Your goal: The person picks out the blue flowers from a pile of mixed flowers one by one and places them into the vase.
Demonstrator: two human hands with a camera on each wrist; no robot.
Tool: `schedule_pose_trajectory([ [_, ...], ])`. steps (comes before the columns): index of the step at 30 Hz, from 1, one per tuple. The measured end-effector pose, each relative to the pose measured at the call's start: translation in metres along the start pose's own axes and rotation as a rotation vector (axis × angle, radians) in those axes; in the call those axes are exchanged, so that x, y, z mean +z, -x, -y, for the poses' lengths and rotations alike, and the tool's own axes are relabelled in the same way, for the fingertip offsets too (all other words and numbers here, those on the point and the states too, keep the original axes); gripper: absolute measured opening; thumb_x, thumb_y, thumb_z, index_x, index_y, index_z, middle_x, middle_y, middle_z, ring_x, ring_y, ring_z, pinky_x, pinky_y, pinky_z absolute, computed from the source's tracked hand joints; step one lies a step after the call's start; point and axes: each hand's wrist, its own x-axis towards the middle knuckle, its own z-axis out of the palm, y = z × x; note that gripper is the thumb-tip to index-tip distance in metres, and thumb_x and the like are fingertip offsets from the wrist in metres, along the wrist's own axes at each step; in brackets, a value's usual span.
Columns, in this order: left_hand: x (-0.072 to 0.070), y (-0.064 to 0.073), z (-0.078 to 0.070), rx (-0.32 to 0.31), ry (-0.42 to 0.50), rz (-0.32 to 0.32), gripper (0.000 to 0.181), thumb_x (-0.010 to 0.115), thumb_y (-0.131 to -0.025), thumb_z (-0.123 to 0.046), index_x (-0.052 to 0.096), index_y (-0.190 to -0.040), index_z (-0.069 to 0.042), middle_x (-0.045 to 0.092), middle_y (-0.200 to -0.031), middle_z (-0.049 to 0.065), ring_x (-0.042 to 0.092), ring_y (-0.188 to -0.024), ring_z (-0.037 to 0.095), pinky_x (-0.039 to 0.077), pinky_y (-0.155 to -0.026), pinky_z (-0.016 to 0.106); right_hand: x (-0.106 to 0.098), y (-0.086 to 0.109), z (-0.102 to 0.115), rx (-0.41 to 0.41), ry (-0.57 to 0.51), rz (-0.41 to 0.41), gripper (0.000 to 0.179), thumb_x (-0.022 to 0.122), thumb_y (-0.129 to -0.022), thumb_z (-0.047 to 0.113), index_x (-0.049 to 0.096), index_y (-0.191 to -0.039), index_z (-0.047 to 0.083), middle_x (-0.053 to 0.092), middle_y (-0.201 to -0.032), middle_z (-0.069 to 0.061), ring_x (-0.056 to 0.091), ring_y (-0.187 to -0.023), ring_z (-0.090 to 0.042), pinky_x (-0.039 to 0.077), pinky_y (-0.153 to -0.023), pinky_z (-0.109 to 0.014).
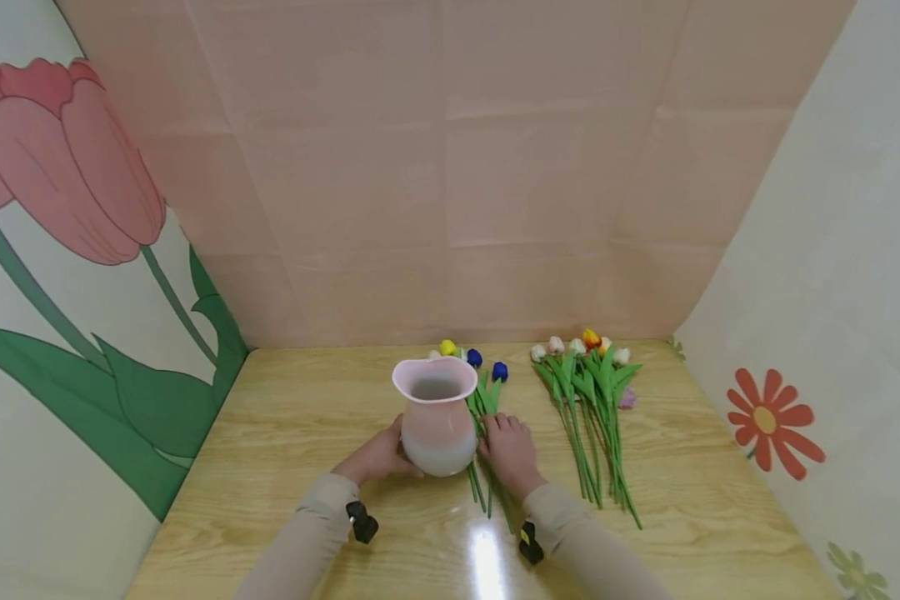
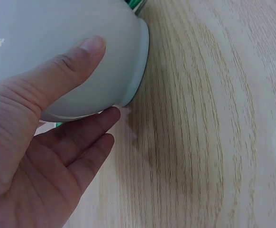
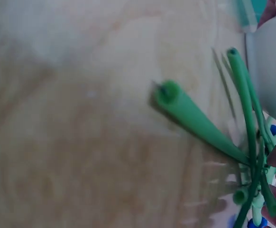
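Two hands (image 1: 378, 456) (image 1: 512, 454), one vase (image 1: 440, 429), two flower bunches (image 1: 487, 400) (image 1: 602, 385)

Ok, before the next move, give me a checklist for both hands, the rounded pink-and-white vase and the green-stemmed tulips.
1. Left hand gripping the rounded pink-and-white vase: ok, thumb against its side.
2. Vase mouth free of stems: ok, none stick out.
3. Vase foot flat on the pale wood-grain table: cannot tell.
4. Right hand firmly round the green-stemmed tulips with blue and yellow blooms: cannot tell, though it touches them.
5. Their stem ends gathered: not ok, splayed in the right wrist view.
6. Second tulip bunch, with white, pink and red-and-yellow blooms, clear of both hands: ok, lying apart.
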Motion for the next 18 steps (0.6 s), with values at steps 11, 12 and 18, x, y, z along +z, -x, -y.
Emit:
schedule_pose_trajectory([
  [11,-0.0001,0.0005,-0.0013,0.003,-0.004,0.000,0.097,0.087,-0.071,-0.012,0.026,-0.146,-0.007,0.042,-0.147,0.016,0.042,-0.134,0.031,0.035,-0.110,0.048,0.0076,-0.0008,0.0070,0.076,-0.066,0.061,0.030,0.066,-0.089,0.021,0.060,-0.115,0.008,0.066,-0.107,-0.013,0.059,-0.096,-0.033,0.047,-0.083,-0.048],
  [12,0.0001,0.0004,-0.0007,0.007,-0.010,-0.001,0.097,0.087,-0.071,-0.012,0.026,-0.146,-0.007,0.042,-0.147,0.017,0.043,-0.133,0.032,0.035,-0.110,0.049,0.0081,-0.0016,0.0074,0.083,-0.071,0.067,0.029,0.066,-0.089,0.020,0.060,-0.115,0.008,0.066,-0.106,-0.014,0.059,-0.096,-0.033,0.047,-0.082,-0.048],
  [18,0.0002,0.0002,0.0002,-0.009,-0.014,0.006,0.097,0.087,-0.071,-0.014,0.027,-0.146,-0.009,0.042,-0.147,0.015,0.043,-0.133,0.029,0.036,-0.110,0.047,0.0095,-0.0046,0.0077,0.102,-0.115,0.062,0.027,0.063,-0.087,0.015,0.060,-0.113,0.007,0.067,-0.098,-0.014,0.062,-0.087,-0.034,0.049,-0.074,-0.049],
])
